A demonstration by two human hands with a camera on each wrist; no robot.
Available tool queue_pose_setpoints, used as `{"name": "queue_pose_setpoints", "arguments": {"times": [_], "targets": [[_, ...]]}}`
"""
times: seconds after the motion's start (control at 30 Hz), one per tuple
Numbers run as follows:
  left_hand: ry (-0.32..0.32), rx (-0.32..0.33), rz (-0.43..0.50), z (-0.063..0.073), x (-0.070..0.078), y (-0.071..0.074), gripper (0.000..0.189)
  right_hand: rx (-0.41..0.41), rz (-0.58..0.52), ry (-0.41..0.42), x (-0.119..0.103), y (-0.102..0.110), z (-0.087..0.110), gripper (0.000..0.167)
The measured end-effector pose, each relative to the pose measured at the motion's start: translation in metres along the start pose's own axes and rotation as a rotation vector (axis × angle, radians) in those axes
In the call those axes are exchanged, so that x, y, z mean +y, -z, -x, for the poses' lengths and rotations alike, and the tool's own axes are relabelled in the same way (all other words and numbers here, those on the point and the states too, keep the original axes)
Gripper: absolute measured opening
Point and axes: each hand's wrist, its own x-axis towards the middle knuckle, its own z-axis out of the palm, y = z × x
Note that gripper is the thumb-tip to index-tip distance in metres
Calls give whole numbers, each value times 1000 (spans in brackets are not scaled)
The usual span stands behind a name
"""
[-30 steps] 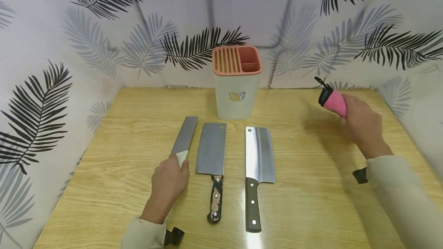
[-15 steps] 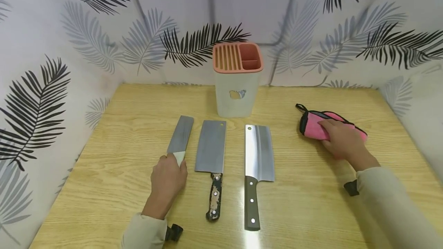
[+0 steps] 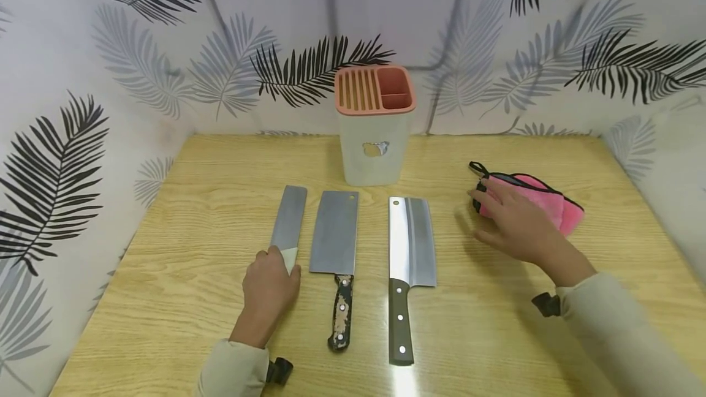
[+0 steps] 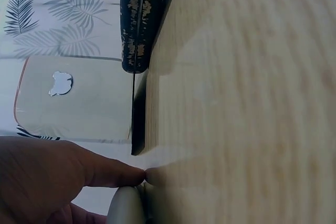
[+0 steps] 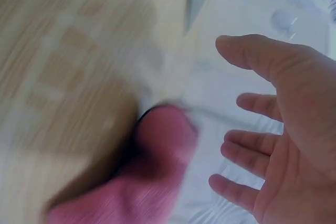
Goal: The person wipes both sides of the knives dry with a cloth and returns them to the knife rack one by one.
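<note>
My left hand [image 3: 270, 287] grips the pale handle [image 3: 289, 257] of a knife [image 3: 289, 216] that lies on the table at the left. Beside it lies a cleaver [image 3: 334, 231] with a worn black handle, and right of that a second cleaver [image 3: 421, 244] with a dark riveted handle. Over a folded pink cloth [image 3: 551, 204] with black edging and a hanging loop, my right hand [image 3: 521, 222] is spread. The right wrist view shows that hand's fingers apart, with nothing held and the pink cloth [image 5: 157, 166] below them.
A white knife holder [image 3: 372, 167] with an orange slotted top stands at the back middle of the wooden table [image 3: 182, 250]. Behind the table hangs a leaf-patterned sheet [image 3: 298, 5], which also covers the sides.
My right hand has lowered the pink cloth onto the table at the right and let go of it. My left hand keeps hold of the knife, its blade shifted slightly.
</note>
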Motion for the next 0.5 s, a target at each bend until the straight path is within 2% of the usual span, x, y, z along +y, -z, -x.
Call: {"name": "queue_pose_setpoints", "arguments": {"times": [0.23, 0.37, 0.5], "targets": [[5, -28, -18, 0, -1, 2, 43, 84, -29, 224, -46, -4, -11, 55], [1, -57, -33, 0, -1, 5, 45, 95, -34, 316, -63, -9, -14, 51], [-57, -54, -86, -9, 1, 22, 45, 79, -29, 373, -76, -15, -16, 49]]}}
